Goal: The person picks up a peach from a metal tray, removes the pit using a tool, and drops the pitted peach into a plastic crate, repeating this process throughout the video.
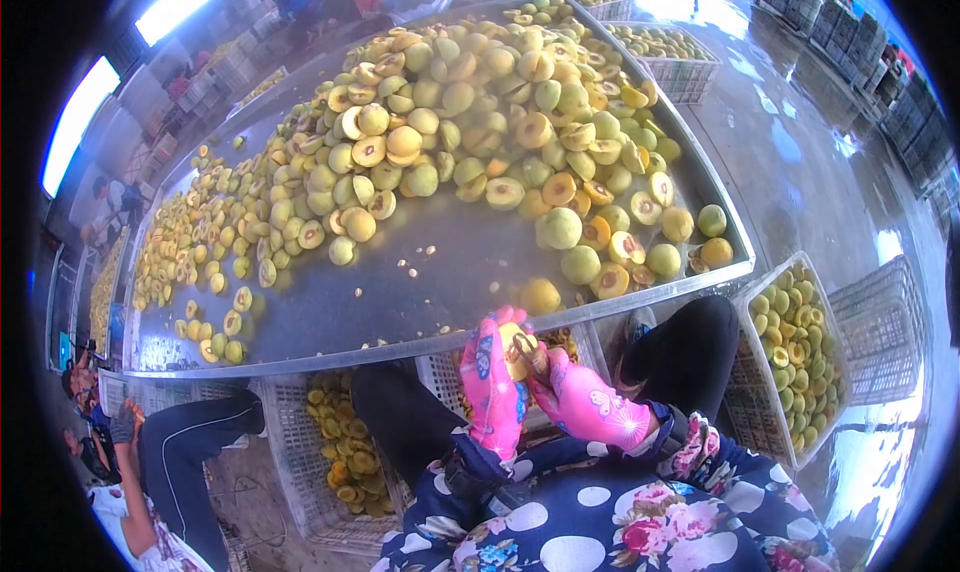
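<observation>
My left hand (492,384), in a pink patterned glove, is closed around a yellow peach half (514,350) just off the front rim of the metal table. My right hand (588,402), gloved in the same pink, grips a small metal tool (524,346) with a curved, loop-like end that meets the cut face of the fruit. Its handle is mostly hidden by my fingers. Beyond both hands, a large heap of peaches (450,102), many cut in half, covers much of the table (420,262). A few loose pits (408,266) lie on the bare metal.
Crates of peach halves stand by my legs: one on the left (290,462), one on the right (745,372), and one partly hidden below my hands. An empty-looking crate (880,322) is farther right. A co-worker's gloved hand (124,424) and leg are at left. The floor (800,162) is wet.
</observation>
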Demonstrator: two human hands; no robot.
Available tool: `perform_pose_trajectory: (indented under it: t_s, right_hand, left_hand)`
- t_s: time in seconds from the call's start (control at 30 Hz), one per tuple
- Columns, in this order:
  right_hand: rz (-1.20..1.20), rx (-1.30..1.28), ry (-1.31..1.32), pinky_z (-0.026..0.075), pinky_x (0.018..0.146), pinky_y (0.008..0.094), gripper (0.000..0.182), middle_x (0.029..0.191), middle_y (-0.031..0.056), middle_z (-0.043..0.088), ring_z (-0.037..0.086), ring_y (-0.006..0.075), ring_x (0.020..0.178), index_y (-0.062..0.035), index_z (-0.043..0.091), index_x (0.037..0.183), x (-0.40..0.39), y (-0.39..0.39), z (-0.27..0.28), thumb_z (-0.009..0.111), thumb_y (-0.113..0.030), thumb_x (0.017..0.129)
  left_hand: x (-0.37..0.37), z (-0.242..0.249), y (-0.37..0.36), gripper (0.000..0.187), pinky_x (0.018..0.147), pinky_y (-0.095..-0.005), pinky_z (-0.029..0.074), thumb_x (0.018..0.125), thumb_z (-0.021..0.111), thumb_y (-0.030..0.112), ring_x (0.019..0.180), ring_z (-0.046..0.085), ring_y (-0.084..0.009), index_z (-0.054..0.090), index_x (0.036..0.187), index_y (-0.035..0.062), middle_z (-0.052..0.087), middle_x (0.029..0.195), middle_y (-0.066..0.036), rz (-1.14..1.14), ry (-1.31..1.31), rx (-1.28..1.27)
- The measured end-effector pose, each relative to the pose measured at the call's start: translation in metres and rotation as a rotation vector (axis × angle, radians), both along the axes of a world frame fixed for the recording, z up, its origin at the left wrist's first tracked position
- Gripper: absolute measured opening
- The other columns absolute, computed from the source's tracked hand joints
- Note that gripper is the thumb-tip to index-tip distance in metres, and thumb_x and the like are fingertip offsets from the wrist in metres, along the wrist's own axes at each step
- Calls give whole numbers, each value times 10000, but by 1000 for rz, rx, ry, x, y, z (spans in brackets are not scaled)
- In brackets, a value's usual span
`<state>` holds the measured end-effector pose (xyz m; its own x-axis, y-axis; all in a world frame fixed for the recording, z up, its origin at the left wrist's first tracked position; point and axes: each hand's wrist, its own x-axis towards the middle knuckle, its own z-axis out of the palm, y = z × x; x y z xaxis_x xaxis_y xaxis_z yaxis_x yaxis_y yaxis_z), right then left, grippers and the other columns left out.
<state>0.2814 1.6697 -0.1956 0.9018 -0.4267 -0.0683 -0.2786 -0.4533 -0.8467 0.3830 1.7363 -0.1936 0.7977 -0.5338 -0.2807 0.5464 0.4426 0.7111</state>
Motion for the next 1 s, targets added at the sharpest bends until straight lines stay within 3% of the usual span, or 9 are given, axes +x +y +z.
perform_pose_trajectory:
  t_s: [0.07,0.13,0.2,0.4,0.53,0.6,0.7,0.83,1.0]
  right_hand:
    - [83,-311,-91,437,545,454,355,744,247,571,573,419,680,44,393,1080,-1,-1,-13,559,-159,841]
    - [105,-297,-104,440,541,453,374,738,247,569,576,412,670,51,389,1085,-1,-1,-21,564,-162,833]
    - [64,39,-41,441,534,454,392,717,244,564,577,406,649,56,387,1091,0,0,-22,569,-164,824]
    - [181,-148,194,440,522,447,296,683,225,556,575,401,627,30,403,988,2,-5,-15,564,-142,808]
    - [320,-338,65,433,504,414,220,662,189,544,576,351,599,24,418,924,-3,-10,-26,534,-134,823]
    - [346,-270,37,424,458,361,191,610,138,512,567,269,517,46,442,901,-3,-14,-22,480,-137,858]
    - [304,8,117,425,490,358,161,642,149,516,562,280,543,40,442,878,-2,-20,-16,465,-118,859]
    - [506,-153,53,436,541,367,154,689,181,550,594,307,644,38,445,878,-5,-25,-40,484,-107,845]
    - [300,-2,57,433,551,322,169,688,147,553,579,260,630,7,489,878,-2,-15,-24,413,-142,903]
  left_hand:
    - [-1,-1,-2,279,665,-308,526,904,531,230,787,600,-188,583,1042,-8,618,980,-140,33,2,17]
    - [1,-14,-2,275,644,-308,526,905,528,231,781,599,-183,590,1028,-7,622,966,-134,40,2,35]
    - [3,-18,-2,270,638,-314,528,908,524,240,769,595,-179,587,1022,4,624,956,-124,30,-1,58]
    - [10,-32,2,240,648,-298,518,896,549,221,721,598,-163,604,989,7,639,900,-107,-54,-97,169]
    - [12,-33,2,232,654,-246,481,879,579,191,728,605,-147,623,977,-14,652,885,-105,-109,-147,200]
    - [14,-33,3,231,651,-242,478,878,581,187,721,605,-144,626,975,-17,655,882,-109,-126,-181,232]
    - [14,-40,7,230,653,-242,478,878,579,180,712,608,-144,627,972,-25,658,882,-118,-161,-206,292]
    - [13,-43,11,237,654,-245,479,876,583,172,714,611,-145,623,971,-40,660,885,-123,-197,-232,338]
    - [11,-49,12,252,686,-268,487,893,554,204,730,606,-147,624,984,-20,663,868,-115,-137,-261,329]
